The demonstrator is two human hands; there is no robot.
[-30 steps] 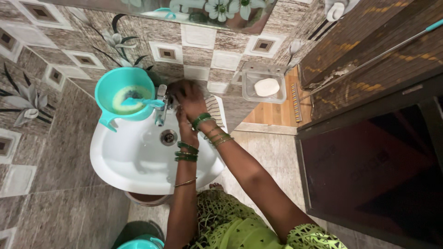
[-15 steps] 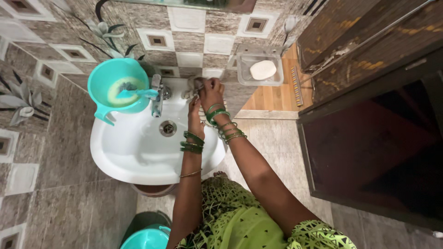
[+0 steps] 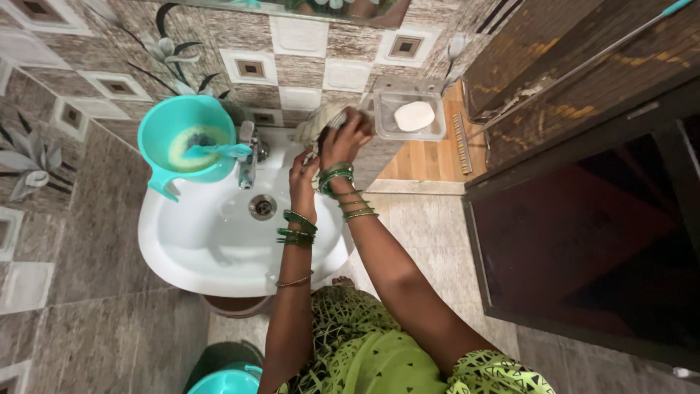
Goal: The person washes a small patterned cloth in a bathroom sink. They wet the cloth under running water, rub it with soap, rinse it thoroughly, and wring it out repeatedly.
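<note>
Cloth [image 3: 319,120], pale and bunched, sits at upper centre of the frame, gripped in my right hand [image 3: 346,137] with fingers curled around it, above the back rim of the white sink [image 3: 211,255]. My left hand [image 3: 302,182] is just below, fingers raised toward the cloth; whether it grips, I cannot tell. Teal jug [image 3: 186,138] upper left, beside the tap [image 3: 248,153].

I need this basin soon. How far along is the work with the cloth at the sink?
Done: the white basin looks bare and no water shows running from the tap. In hand: the right hand holds a pale cloth up by the wall, the left hand just below it. Left: the teal mug with its brush sits on the rim; the soap lies in its dish.
</note>
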